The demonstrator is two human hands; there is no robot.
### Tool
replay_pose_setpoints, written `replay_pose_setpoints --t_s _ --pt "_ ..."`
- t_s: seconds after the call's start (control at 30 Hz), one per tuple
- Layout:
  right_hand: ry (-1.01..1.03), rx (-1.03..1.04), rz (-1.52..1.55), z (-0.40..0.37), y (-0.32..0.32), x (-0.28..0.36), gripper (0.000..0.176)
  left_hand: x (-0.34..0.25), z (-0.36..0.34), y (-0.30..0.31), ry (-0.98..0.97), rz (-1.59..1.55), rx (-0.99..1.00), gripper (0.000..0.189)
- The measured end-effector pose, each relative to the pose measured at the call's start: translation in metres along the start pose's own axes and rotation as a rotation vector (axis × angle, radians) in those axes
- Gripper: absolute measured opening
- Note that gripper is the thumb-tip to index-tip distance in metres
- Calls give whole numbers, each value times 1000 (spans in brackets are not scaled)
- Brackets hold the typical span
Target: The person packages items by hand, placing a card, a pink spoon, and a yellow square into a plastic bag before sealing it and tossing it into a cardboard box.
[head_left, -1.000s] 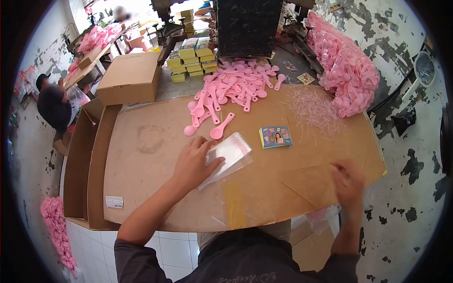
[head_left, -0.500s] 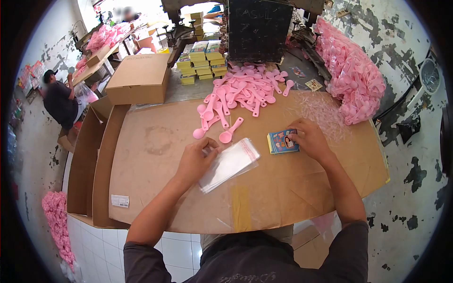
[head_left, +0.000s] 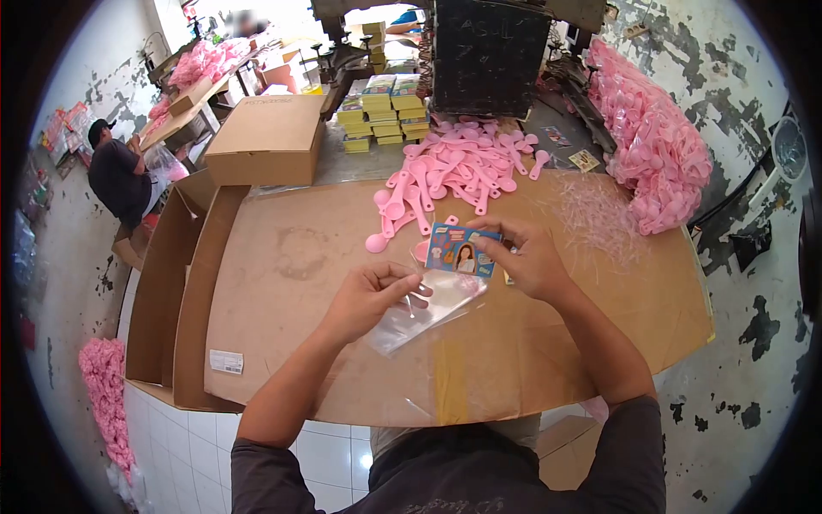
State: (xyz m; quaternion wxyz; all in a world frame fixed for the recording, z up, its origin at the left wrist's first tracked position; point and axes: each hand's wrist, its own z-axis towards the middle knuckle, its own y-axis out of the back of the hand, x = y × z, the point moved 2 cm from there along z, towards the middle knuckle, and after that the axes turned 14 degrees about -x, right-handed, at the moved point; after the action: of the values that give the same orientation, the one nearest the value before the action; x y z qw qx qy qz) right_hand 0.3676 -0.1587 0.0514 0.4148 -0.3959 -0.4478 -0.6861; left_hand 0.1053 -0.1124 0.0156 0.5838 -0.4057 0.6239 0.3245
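Observation:
Thumb and fingers of my right hand [head_left: 529,261] are closed on a blue printed card [head_left: 462,251], held up over the cardboard-topped table. My left hand [head_left: 374,298] is just left of the card, its thumb and forefinger pinched on a clear plastic bag [head_left: 413,310]. Beneath it lie more clear bags [head_left: 454,301], overlapping one another on the cardboard. A pink measuring spoon [head_left: 421,250] is partly covered by the card. The small card stack [head_left: 509,277] is mostly hidden under my right hand. Beyond both hands spreads a heap of pink spoons [head_left: 445,167].
A closed cardboard box [head_left: 267,141] stands at back left, beside stacked card bundles [head_left: 381,107]. An open carton [head_left: 163,300] borders the table's left side. Bagged pink spoons [head_left: 655,146] and clear plastic strips [head_left: 591,206] are on the right. Another person [head_left: 120,176] is far left.
My right hand has lifted a card off the stack and brought it left, towards my left hand. My left hand has moved slightly right and raised a bag from the pile. The view has shifted a little.

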Motion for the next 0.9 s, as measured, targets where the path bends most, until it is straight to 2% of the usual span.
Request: replay_pose_setpoints --t_s 0.07,0.17,0.27,0.37,0.47,0.57,0.67,0.77,0.87,0.9 --pt "-3 -26 74 -1 0 1 22 3 0 0 13 29 -8 27" --pt "113 37 -55 -6 1 0 23 2 -2 -3 29 55 -19 27" --pt "359 115 -197 -6 -1 -2 27 6 -5 -8 -21 135 -21 27" --pt "356 199 -89 -12 -18 2 27 11 -10 -13 -85 243 27 26" --pt "-56 85 -207 -26 -29 19 27 15 -10 -16 -62 204 45 25" --pt "-167 -56 102 -27 -36 -22 24 15 -7 -14 -45 107 -12 24" --pt "262 81 10 -22 -36 -21 24 20 -4 -11 -62 36 -30 23" --pt "29 211 292 -4 -44 -29 22 16 -5 -9 -20 118 -36 23" --pt "407 153 -280 35 -41 -29 20 11 -6 -8 2 120 -42 25" --pt "496 134 -372 41 -44 -35 21 10 -5 -8 -7 81 -40 26"
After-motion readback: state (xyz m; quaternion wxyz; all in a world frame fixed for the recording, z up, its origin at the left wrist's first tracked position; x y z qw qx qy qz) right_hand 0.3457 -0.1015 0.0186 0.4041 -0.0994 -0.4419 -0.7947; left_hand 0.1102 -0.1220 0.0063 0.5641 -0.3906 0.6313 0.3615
